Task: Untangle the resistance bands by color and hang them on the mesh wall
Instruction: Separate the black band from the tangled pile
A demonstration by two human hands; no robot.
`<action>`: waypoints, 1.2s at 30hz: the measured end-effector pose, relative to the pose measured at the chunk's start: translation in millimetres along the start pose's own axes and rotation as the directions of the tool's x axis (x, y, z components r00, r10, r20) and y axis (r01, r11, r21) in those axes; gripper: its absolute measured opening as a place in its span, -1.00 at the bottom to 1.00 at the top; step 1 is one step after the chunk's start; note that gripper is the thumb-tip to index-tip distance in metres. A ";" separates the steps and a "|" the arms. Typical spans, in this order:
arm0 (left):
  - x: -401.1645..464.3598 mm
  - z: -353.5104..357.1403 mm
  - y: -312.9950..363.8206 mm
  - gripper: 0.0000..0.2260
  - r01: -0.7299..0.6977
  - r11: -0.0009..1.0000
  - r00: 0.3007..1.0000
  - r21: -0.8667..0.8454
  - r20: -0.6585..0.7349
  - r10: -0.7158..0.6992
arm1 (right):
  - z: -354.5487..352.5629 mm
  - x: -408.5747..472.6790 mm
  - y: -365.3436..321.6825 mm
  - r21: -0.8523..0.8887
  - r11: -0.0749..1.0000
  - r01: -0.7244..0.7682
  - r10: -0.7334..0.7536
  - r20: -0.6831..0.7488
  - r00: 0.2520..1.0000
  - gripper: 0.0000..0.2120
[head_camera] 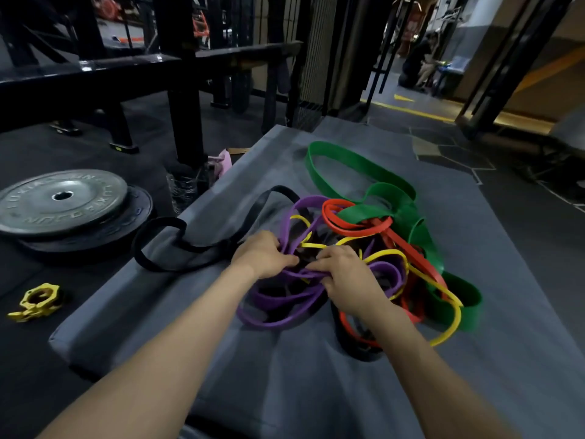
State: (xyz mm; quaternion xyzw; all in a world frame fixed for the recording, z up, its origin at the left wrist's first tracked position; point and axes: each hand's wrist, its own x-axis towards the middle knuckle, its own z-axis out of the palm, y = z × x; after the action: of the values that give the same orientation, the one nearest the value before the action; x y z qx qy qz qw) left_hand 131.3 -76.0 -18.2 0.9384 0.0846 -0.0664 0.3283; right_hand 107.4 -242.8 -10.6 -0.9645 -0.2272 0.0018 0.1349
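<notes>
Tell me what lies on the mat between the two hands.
In the head view, purple band strands bridge the left hand and right hand, over the grey mat.

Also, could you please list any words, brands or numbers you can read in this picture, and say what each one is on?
Raised lettering runs around the face of the grey weight plate, but it is too blurred and distorted to read reliably.
The yellow barbell collar shows no legible marking.
The resistance bands and grey mat show no text.
</notes>
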 end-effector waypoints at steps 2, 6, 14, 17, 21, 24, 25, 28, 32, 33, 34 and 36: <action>-3.9 -0.6 6.1 -0.71 -0.008 1.000 1.000 0.011 0.002 0.008 | -1.0 -8.0 3.5 0.054 0.999 0.005 -0.004 -0.030 1.000 -0.57; -8.5 -12.1 9.9 -0.65 -0.071 0.997 0.992 -0.042 -0.108 0.066 | 1.2 -28.6 10.9 0.208 0.978 -0.010 0.063 -0.251 0.966 -0.58; -26.1 -16.4 18.9 -0.73 -0.240 0.887 0.967 -0.394 -0.181 0.181 | -17.7 -54.0 21.2 0.219 0.975 -0.047 0.122 -0.344 0.931 -0.46; -32.0 -14.7 23.3 -0.79 -0.169 0.789 0.986 -0.591 -0.100 0.136 | -19.6 -67.2 11.9 0.215 0.975 0.054 0.008 -0.275 0.961 -0.20; -42.3 -11.5 33.0 -0.79 -0.031 0.566 0.990 -0.824 0.054 0.132 | -11.8 -73.4 -4.9 0.253 0.960 0.119 -0.072 -0.185 0.980 0.18; -45.5 -6.4 37.1 -0.67 0.090 0.426 0.979 -0.900 0.159 0.130 | -6.1 -72.0 -13.3 0.351 0.928 0.123 -0.049 -0.211 0.976 0.26; -45.7 -3.6 39.9 -0.58 0.118 0.412 0.971 -0.904 0.191 0.143 | -5.6 -71.0 -14.1 0.373 0.921 0.113 -0.027 -0.228 0.973 0.26; -51.7 0.6 49.8 -0.55 0.124 0.459 0.947 -0.880 0.243 0.210 | -6.1 -66.1 -17.9 0.411 0.904 0.119 0.026 -0.331 0.943 0.16; -51.8 -6.0 53.7 -0.84 -0.001 0.636 0.964 -0.772 0.168 0.206 | -17.5 -54.3 -19.5 0.565 0.819 0.095 0.213 -0.453 0.866 -0.43; -51.6 -6.9 53.4 -0.85 -0.061 0.683 0.962 -0.728 0.139 0.234 | -22.9 -50.9 -16.0 0.610 0.785 0.108 0.255 -0.476 0.842 -0.63; -52.8 -8.6 54.1 -0.84 -0.074 0.697 0.961 -0.713 0.135 0.240 | -30.0 -47.3 -11.2 0.625 0.772 0.118 0.280 -0.500 0.819 -0.71; -50.0 -12.1 59.3 -0.79 -0.014 0.663 0.965 -0.748 0.162 0.204 | -45.9 -40.8 0.2 0.585 0.801 0.125 0.287 -0.559 0.778 -0.66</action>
State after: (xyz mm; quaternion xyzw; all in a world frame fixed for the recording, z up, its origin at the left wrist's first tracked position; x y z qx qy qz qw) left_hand 95.3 -119.8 36.1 0.7129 0.0085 -0.1156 0.6916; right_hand 73.8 -272.7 31.2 -0.8271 -0.1132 -0.2395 0.4958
